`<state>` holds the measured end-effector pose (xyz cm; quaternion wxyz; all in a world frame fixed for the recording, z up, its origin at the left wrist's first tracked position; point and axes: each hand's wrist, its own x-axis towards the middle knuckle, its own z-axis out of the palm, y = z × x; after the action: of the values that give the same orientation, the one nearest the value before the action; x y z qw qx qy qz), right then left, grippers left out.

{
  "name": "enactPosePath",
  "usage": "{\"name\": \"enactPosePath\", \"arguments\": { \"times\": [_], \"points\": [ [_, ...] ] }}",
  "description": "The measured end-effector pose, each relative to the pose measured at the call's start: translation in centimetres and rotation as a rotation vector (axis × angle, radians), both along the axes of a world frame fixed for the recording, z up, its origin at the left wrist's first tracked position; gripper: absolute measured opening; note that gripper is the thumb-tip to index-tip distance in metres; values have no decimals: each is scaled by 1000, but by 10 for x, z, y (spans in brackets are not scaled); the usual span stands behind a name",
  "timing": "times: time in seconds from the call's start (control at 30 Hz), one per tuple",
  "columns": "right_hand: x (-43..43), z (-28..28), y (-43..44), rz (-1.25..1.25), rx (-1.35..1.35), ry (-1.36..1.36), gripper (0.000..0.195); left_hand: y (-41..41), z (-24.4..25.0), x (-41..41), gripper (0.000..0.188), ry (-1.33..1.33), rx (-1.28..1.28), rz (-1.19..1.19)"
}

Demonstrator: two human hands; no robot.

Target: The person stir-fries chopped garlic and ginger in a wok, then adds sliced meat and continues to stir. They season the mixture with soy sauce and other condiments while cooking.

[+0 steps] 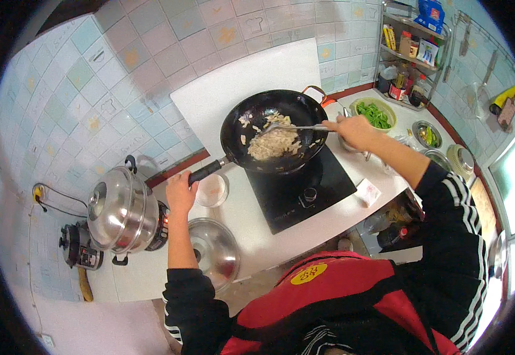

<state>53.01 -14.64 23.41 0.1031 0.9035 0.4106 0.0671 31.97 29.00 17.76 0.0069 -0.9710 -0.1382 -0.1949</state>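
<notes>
My left hand [181, 192] grips the black handle [205, 172] of a dark wok [248, 106], which sits over a black induction cooktop [302, 191]. In my right hand [352, 130] is a long metal spatula [304, 128], its blade down among the food in the wok. Pale, chopped or minced food [271, 144] lies in a heap at the wok's middle, with lighter slices scattered around it. What the food is exactly, I cannot tell. A second, looped handle [315, 92] stands at the wok's far right side.
Left of me stand a stainless steel steamer pot [124, 208] and a black electric cooker [82, 246]. A metal lid [215, 253] and a small bowl [212, 191] lie nearer. Rightward are a basket of green leaves [375, 115], a metal bowl [427, 134] and a condiment rack [410, 57].
</notes>
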Motion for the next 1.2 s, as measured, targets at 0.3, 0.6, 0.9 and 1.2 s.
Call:
{"name": "enactPosePath", "arguments": {
  "times": [0.3,0.6,0.9,1.2],
  "points": [
    [37,-37,-48,42,250,-26,48,-31,-1,19,51,-194,68,-27],
    [76,-37,-95,314,722,648,44,-167,38,49,42,-337,-323,-76],
    [260,-112,-242,-164,1248,1169,33,-277,37,76,34,-421,-342,-40],
    [463,-208,-371,-674,1108,533,25,-333,59,82,28,-385,-244,78]
  ]
}}
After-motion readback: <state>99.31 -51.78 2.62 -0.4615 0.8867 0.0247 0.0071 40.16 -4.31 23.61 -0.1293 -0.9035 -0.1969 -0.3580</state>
